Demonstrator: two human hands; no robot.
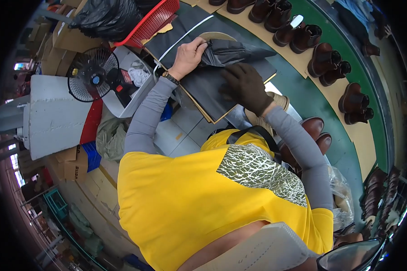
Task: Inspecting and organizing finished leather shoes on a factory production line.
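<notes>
My left hand (189, 57), bare and with a dark watch at the wrist, is closed on the gathered edge of a black plastic bag (237, 53). The bag lies crumpled across a black-covered board (202, 86) with pale edges. Over the right part of this board is my right hand (247, 87) in a dark brown glove. Its fingers are apart, close to the bag's lower edge, with nothing visible in them. A tan curved piece (217, 35) shows behind the bag.
Several brown leather boots (321, 61) stand along cardboard on the green conveyor (375, 90). More brown shoes (313, 128) sit beside my right arm. At left are a black fan (94, 77), a white bin (138, 92) and a red basket (149, 22).
</notes>
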